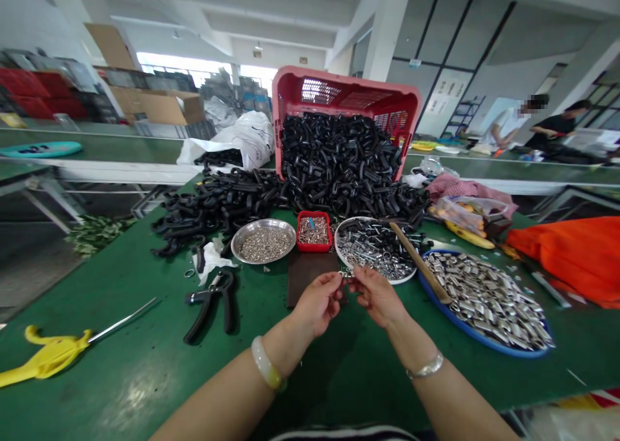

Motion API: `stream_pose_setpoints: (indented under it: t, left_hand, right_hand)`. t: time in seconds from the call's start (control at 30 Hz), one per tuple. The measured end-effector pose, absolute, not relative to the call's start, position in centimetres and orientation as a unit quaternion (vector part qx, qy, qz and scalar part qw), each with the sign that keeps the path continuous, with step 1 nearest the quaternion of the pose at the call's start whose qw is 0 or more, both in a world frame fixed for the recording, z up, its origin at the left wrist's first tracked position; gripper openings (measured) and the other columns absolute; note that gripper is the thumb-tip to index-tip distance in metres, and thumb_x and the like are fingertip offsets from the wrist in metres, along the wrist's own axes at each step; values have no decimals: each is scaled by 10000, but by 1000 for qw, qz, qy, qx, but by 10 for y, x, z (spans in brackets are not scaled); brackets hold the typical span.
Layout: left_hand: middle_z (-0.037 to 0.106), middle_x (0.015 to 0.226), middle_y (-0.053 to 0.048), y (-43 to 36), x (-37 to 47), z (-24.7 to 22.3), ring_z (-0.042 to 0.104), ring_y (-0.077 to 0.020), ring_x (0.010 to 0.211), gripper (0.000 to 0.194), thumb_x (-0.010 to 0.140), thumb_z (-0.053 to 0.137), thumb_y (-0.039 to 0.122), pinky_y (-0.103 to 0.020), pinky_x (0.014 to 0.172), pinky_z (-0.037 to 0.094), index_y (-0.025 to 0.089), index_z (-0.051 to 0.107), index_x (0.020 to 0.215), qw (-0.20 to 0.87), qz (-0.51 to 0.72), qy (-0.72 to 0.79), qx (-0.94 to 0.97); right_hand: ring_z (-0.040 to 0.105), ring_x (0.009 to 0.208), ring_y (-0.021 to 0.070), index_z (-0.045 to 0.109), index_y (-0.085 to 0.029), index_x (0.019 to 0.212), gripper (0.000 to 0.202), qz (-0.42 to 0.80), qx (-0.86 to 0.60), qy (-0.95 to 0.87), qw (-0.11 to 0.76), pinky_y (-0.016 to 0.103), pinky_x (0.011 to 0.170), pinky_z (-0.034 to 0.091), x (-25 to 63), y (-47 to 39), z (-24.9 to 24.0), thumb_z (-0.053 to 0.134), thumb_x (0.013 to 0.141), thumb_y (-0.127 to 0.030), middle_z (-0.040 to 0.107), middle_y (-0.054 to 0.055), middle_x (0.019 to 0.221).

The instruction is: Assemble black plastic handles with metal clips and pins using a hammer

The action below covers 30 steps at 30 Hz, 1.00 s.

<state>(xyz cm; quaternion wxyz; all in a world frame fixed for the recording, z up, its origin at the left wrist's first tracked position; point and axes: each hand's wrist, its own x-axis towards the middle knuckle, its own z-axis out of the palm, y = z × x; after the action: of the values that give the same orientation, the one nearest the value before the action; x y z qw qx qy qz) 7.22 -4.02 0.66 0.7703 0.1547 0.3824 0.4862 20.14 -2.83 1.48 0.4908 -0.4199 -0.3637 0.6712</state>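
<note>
My left hand [317, 303] and my right hand [376, 292] meet fingertip to fingertip above the dark brown pad [303, 276]. Small shiny metal pieces [347, 274] show between the pinched fingers; their exact kind is too small to make out. Just beyond are a red box [314, 247] of small metal pins or rivets, a steel dish [264, 257] of tiny metal parts, and a white-rimmed tray [349, 266] of metal rings and black-headed pieces. Black-handled pliers [217, 302] lie to the left of my hands.
A tilted red crate [281, 124] spills black curved parts [334, 163] across the back. At right, a blue tray [489, 347] of metal sleeves carries a wooden stick [419, 263]. A yellow air gun [55, 356] lies at left, orange cloth [571, 254] at right. Two people work farther back.
</note>
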Motion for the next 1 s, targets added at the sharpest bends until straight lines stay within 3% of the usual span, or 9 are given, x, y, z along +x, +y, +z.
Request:
stream_pose_setpoints:
  t: [0.07,0.17,0.27,0.33,0.4,0.47,0.67,0.87,1.0]
  left_hand:
    - [546,668,36,-42,72,7,448,-6,434,177,700,654,208,-74,328,295,173,520,810,767,502,370,153]
    - [536,695,43,-41,75,3,439,-1,446,214,683,670,246,-77,339,281,183,512,813,747,535,362,155]
    - [494,670,60,-34,81,-3,428,-9,447,243,685,658,325,-94,352,283,203,506,830,720,540,401,169]
    - [459,646,67,-27,83,-7,420,-18,456,268,682,647,374,-103,360,276,212,508,846,705,534,425,194]
    - [433,618,70,-20,82,-9,404,-27,464,301,666,645,410,-111,364,257,211,510,848,689,534,429,236]
    - [411,580,73,-13,78,-10,375,-35,456,327,639,655,426,-122,364,233,199,510,824,663,542,428,288]
    - [442,589,54,4,69,-14,400,-62,494,309,678,582,464,-161,421,277,179,513,776,595,548,459,366]
    - [550,691,8,26,57,-19,469,-103,638,173,726,567,341,-209,626,371,168,561,715,445,556,450,539]
    - [581,690,-2,35,48,-23,484,-115,619,138,714,580,303,-210,604,367,174,604,754,462,511,469,553]
  right_hand:
    - [490,485,52,510,-167,726,321,665,-435,-365,486,115,321,188,198,-28,14,693,636,-415,589,-16,640]
    - [545,548,108,494,-181,733,343,625,-477,-386,483,163,370,297,191,-24,13,630,666,-488,603,5,663]
    - [582,662,171,502,-194,763,330,461,-516,-499,523,259,520,425,185,-15,12,595,686,-502,614,32,716]
    - [581,703,182,509,-203,814,294,332,-509,-587,534,303,628,448,182,-7,14,574,717,-472,607,36,740]
    - [580,717,183,501,-211,855,264,278,-486,-644,522,321,682,451,180,2,18,548,746,-448,600,38,756]
    - [580,708,185,497,-215,842,265,304,-476,-653,504,323,668,459,180,12,22,554,737,-451,593,35,750]
    - [549,599,139,504,-190,730,345,566,-470,-492,466,253,515,442,184,36,22,645,633,-490,554,-16,644]
    - [513,567,93,510,-188,745,341,624,-438,-436,478,190,466,406,187,47,8,696,605,-437,530,-38,638]
    - [483,542,99,532,-205,748,291,573,-444,-498,476,209,454,415,191,52,1,670,634,-435,513,-26,634]
